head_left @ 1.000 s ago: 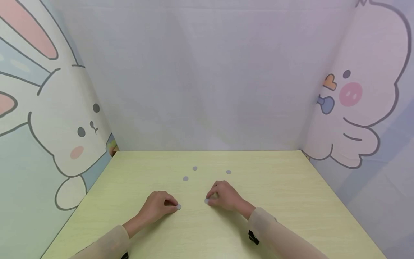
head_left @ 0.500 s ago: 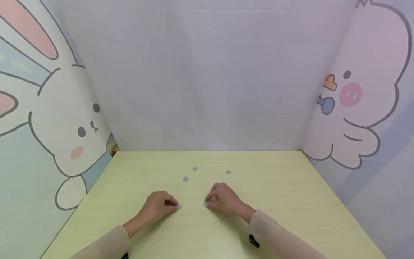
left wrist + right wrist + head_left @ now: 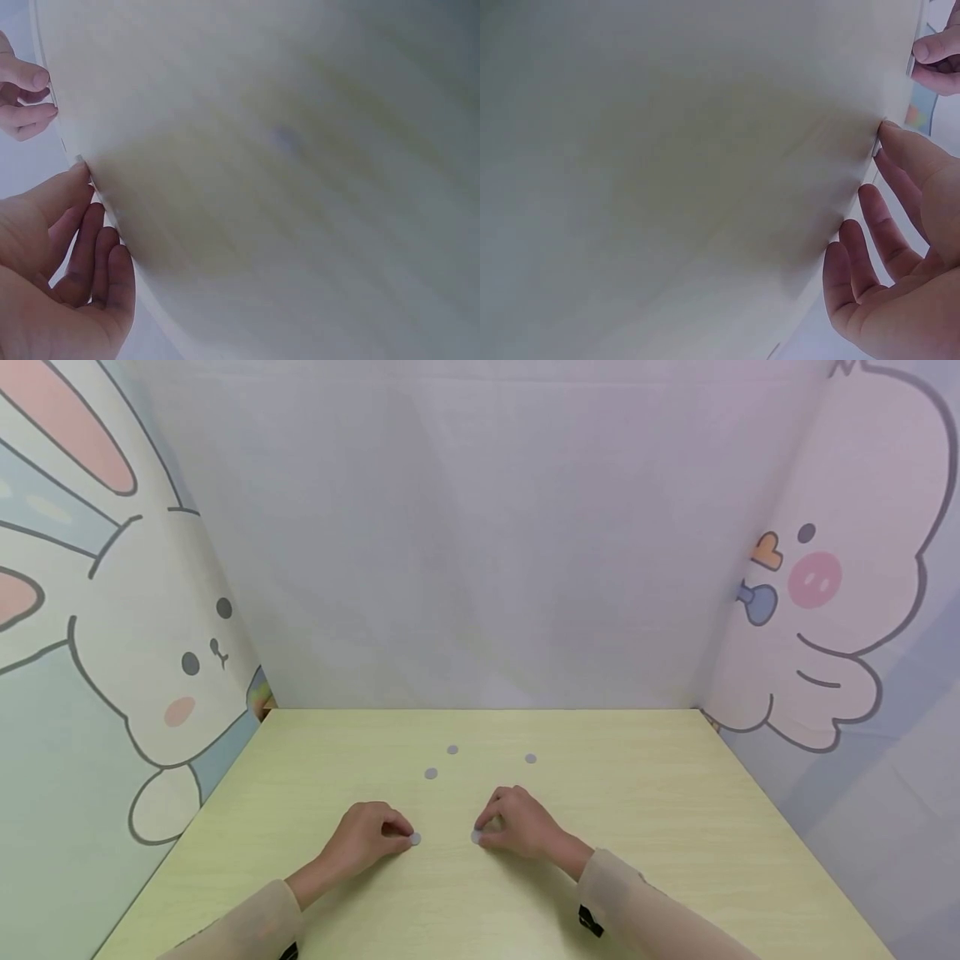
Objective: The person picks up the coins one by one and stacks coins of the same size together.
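Note:
In the head view my left hand point(image 3: 367, 835) pinches a small grey coin point(image 3: 416, 839) between thumb and index finger, down at the tabletop. Across a short gap, my right hand point(image 3: 521, 827) pinches another grey coin point(image 3: 476, 837) the same way, also at table level. The left wrist view has the thumb and fingers of my left hand point(image 3: 71, 262) against the table surface, only a thin edge of the coin showing at the thumb tip. My right hand point(image 3: 900, 225) looks alike in the right wrist view, its coin point(image 3: 877, 148) seen edge-on.
Farther back on the pale wooden table point(image 3: 615, 810) lie three more coins: one at left point(image 3: 431, 773), one behind it point(image 3: 452, 749) and one at right point(image 3: 531, 758). Cloth walls with cartoon animals point(image 3: 480, 543) enclose the table's back and sides.
My right hand has drawn its coin slightly toward me and a little left, level with the other held coin. The left hand and the three far coins stay in place.

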Demonstrator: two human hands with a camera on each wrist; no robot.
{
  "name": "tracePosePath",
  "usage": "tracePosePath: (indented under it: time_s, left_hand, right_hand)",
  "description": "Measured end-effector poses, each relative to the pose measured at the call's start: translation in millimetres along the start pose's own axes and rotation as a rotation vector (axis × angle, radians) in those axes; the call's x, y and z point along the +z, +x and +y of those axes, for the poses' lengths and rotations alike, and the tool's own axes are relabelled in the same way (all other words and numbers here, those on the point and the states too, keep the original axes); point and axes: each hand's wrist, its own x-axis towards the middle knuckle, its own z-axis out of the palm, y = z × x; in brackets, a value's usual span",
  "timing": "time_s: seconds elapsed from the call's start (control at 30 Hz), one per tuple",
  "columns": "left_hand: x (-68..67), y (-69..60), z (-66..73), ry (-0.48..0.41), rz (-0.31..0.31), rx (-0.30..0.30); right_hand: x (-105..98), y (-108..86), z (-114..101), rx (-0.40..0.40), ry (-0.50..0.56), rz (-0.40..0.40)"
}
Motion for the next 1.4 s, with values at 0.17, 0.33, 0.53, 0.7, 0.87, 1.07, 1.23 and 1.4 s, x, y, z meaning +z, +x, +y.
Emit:
tracePosePath:
  time_s: [0.17,0.33,0.53,0.7,0.87,1.07,1.23,1.4]
  left_hand:
    - [0.2,0.1,0.0,0.003,-0.004,-0.009]
    - [-0.2,0.1,0.5,-0.003,-0.006,-0.015]
    - [0.0,0.5,0.9,0.004,-0.001,-0.016]
    - [0.5,0.2,1.1,0.014,-0.001,-0.024]
    - [0.4,0.3,1.5,0.012,0.000,-0.020]
    - [0.7,0.5,0.9,0.011,0.002,-0.012]
    - [0.9,0.1,0.9,0.021,0.001,-0.014]
    - [0.8,-0.2,0.9,0.020,-0.003,-0.019]
  right_hand:
    - [0.4,-0.1,-1.2,-0.011,-0.006,0.007]
    - [0.3,0.4,-1.5,-0.013,-0.010,0.016]
    - [-0.6,0.0,-2.3,-0.019,-0.001,0.018]
    - [-1.2,0.1,-2.8,-0.015,0.008,0.014]
    - [-1.3,0.2,-2.8,-0.013,0.009,0.013]
    - [-1.6,-0.7,-2.9,-0.010,0.010,0.013]
    - [-1.3,-0.7,-2.7,-0.004,0.008,0.011]
    - [-1.3,-1.1,-2.7,0.007,0.015,0.008]
